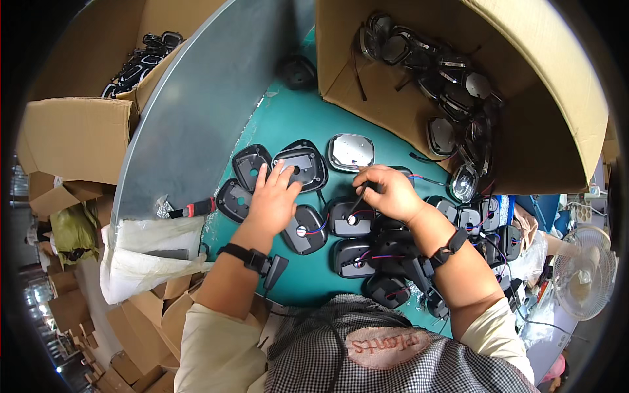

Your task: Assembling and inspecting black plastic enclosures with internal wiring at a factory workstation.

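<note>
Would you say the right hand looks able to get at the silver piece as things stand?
Probably yes: the silver piece lies on the green table just beyond the right hand, and nothing visible covers it or blocks the way.

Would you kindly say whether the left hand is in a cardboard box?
No, the left hand is over the green tabletop, touching a black housing.

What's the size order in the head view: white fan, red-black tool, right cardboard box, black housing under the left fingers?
1. Cardboard box, by far
2. White fan
3. Black housing, partly covered by the left hand
4. Red-black tool
</note>
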A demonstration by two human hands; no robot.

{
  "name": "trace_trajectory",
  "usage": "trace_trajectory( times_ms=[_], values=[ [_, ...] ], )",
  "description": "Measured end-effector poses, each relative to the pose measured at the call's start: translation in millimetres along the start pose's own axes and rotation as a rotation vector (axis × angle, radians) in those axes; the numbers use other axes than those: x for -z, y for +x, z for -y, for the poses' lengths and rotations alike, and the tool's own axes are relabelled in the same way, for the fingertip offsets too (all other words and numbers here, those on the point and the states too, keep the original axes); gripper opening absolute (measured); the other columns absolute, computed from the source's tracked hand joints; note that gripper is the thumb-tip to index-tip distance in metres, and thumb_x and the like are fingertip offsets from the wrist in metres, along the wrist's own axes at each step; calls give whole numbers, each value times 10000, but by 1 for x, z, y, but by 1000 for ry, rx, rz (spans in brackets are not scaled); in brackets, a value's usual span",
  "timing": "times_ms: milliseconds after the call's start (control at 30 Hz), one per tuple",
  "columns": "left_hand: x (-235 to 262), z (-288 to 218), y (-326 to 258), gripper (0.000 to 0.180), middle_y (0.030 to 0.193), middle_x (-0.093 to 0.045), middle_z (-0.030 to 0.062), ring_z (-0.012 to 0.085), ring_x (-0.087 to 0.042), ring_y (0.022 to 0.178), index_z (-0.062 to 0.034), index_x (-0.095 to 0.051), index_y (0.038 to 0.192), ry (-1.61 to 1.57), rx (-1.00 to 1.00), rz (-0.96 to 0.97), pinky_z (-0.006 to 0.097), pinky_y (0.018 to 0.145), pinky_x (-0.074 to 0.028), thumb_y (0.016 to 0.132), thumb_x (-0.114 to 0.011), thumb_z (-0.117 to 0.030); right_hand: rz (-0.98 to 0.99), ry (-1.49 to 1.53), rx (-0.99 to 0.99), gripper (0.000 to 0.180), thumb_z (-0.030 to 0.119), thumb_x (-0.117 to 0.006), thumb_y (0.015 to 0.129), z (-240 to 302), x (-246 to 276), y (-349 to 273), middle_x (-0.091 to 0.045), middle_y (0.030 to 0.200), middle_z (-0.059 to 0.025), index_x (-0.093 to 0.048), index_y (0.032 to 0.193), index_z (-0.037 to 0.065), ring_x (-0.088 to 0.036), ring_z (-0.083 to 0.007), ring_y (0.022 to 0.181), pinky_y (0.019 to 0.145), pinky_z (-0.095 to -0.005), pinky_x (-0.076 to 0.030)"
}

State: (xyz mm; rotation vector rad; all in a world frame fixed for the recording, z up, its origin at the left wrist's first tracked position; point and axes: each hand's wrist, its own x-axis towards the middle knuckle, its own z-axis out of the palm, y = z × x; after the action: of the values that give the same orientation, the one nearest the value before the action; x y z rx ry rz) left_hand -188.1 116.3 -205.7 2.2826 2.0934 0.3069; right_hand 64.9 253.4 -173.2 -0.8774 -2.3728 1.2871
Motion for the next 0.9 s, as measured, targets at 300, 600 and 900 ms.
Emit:
trace_trajectory(
  times_ms=[300,600,900],
  values=[
    [9,-13,16,280,1123,-655,95,232,-606,1070,-14,-609,1147,-1622,636,-36,395,1043,-409,967,-585,-227,-196,415,-296,271,239,-563,980,-12,-13,-1,-636,766,-18,-695,1068,19,-575,-114,740,728,-275,-480],
    [16,-62,51,383,1211,-595,120,233,-608,1087,-1,-501,1263,-2271,773,170,431,946,-493,1036,-447,-304,-485,1310,-572,258,239,-488,998,-29,-33,10,-641,970,-83,-608,1072,23,-600,-191,895,853,-335,-477],
    [9,-98,77,402,1172,-582,169,260,-624,1038,57,-456,1235,-2153,865,-157,444,902,-534,948,-613,-177,-470,1105,-528,218,182,-554,973,-57,-15,-7,-635,872,6,-658,1085,26,-544,-98,729,707,-247,-460]
  ],
)
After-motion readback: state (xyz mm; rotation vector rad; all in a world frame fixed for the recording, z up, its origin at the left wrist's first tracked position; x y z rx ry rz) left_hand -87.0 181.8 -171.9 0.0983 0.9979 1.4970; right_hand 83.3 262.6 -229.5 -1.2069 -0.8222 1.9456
